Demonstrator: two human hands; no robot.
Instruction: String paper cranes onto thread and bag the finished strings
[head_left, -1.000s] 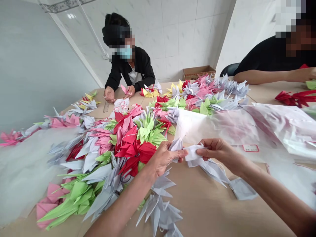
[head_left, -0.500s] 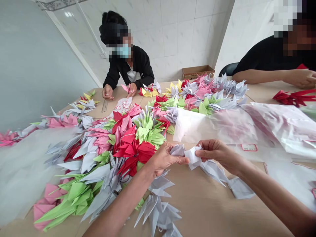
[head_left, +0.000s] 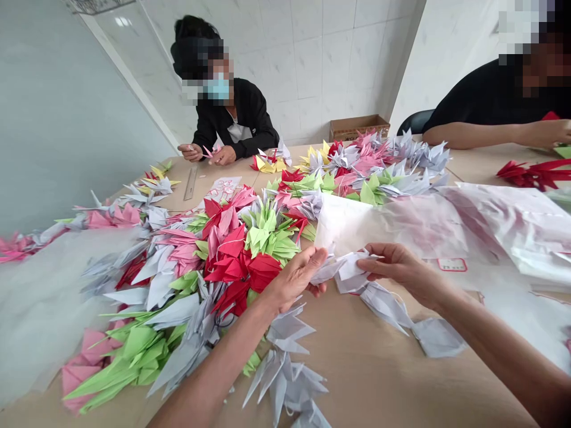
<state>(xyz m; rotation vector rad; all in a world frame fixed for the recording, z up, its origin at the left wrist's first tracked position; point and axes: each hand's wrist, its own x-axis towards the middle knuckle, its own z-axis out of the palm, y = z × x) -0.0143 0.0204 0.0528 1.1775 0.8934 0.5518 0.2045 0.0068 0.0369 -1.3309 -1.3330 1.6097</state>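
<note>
My left hand point(head_left: 297, 276) and my right hand point(head_left: 397, 266) meet over the wooden table point(head_left: 379, 374), both pinching a pale grey folded paper crane point(head_left: 345, 270). My left fingers grip its left end and my right fingers close on its right side. A chain of grey cranes point(head_left: 392, 312) trails from it toward the right under my right wrist. More grey cranes point(head_left: 289, 368) lie below my left forearm. A big heap of red, green, pink and grey cranes point(head_left: 223, 255) lies just left of my left hand.
Clear plastic bags point(head_left: 446, 229) lie behind my hands on the right. A person in black with a mask point(head_left: 232, 119) folds paper at the far end; another person's arm point(head_left: 486, 134) rests at right beside red cranes point(head_left: 530, 172). A cardboard box point(head_left: 359, 126) stands behind.
My hands have lifted slightly and my left fingers have shifted on the grey crane. The far person's hands have moved up and closer together.
</note>
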